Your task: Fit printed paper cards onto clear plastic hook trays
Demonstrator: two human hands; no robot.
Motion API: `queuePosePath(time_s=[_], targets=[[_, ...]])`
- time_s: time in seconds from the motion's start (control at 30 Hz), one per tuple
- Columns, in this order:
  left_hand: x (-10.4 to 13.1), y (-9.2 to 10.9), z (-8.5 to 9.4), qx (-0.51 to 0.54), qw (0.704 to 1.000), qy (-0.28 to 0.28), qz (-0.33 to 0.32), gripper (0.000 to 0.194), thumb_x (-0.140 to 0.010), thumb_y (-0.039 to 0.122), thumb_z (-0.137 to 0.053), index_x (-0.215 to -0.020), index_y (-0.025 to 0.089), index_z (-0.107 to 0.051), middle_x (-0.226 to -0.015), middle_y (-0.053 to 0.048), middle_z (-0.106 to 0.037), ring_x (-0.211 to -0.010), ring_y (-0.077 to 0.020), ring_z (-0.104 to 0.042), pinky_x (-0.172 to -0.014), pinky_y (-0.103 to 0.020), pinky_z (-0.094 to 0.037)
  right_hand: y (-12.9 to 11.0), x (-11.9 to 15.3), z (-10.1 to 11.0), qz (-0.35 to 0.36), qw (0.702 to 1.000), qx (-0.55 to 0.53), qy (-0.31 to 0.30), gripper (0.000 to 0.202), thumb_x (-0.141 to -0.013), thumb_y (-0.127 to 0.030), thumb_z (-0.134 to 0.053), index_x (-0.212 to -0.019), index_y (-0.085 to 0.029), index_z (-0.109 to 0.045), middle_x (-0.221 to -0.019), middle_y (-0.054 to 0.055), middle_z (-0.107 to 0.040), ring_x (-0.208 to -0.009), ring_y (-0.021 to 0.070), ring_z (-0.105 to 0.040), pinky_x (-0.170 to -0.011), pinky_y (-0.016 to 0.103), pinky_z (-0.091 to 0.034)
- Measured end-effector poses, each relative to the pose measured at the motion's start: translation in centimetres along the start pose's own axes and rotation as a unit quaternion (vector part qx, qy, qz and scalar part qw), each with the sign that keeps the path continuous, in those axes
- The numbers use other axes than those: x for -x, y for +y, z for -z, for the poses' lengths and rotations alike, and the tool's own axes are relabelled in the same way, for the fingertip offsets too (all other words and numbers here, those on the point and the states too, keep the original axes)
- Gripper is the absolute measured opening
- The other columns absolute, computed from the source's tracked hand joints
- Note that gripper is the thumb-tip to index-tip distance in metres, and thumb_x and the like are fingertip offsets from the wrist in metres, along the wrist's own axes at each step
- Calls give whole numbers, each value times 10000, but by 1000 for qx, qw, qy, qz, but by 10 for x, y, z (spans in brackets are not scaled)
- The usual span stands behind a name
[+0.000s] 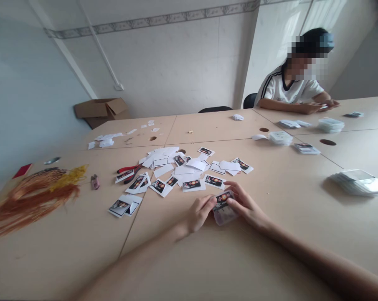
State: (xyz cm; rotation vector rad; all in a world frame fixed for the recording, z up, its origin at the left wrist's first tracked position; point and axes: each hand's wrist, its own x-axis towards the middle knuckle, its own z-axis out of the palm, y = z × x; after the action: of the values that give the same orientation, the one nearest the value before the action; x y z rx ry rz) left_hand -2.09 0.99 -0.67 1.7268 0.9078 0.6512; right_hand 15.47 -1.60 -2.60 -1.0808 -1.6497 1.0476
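Near the middle of the table, my left hand (200,213) grips the left edge of a clear plastic case (225,216) with a dark printed card (221,200) at its upper part. My right hand (243,204) holds the right side of the same case, its thumb on the card and its fingers around the far edge. Whether the card is inside the case or on top of it, I cannot tell. Just beyond my hands lies a loose pile of white and dark printed cards (193,184).
Red-handled pliers (128,171), a pink tool (95,182) and orange strands (35,200) lie left. Clear cases (359,182) are stacked right, with more cases (280,138) farther back. A person (289,90) sits across the table (176,271). A cardboard box (102,109) stands behind.
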Motion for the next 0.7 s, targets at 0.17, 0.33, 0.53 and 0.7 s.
queuePosePath(time_s=[0.17,0.33,0.53,0.7], targets=[[1,0,-1,-9,1000,18,3,350,-830,408,-342,-826,151,-579,-783,-23,-595,-769,-167,-510,-713,-252,-393,7,2,-10,25,984,175,-3,786,-740,-386,-531,-1335,-234,-41,-1164,125,-410,-950,237,-503,-762,361,-445],[7,11,-8,29,999,-18,-32,346,-854,371,-303,-987,165,-546,-924,-40,-590,-856,-173,-511,-777,-271,-386,2,8,-28,22,973,228,7,953,-693,-423,-566,-1333,-192,100,-1193,173,-351,-949,271,-513,-741,395,-463],[6,6,-6,62,996,-62,-34,340,-842,382,-338,-986,135,-521,-854,-62,-605,-738,-149,-521,-685,-266,-382,-14,-2,-4,107,940,302,117,745,-673,-307,-567,-1299,-210,-175,-1238,139,-288,-1073,274,-416,-841,386,-420],[3,-1,-3,127,987,-96,18,308,-830,383,-365,-933,128,-503,-899,-89,-606,-745,-128,-517,-678,-254,-390,-2,3,126,25,879,404,253,663,-675,-408,-574,-1259,-239,-310,-1104,99,-406,-926,246,-498,-824,373,-403]])
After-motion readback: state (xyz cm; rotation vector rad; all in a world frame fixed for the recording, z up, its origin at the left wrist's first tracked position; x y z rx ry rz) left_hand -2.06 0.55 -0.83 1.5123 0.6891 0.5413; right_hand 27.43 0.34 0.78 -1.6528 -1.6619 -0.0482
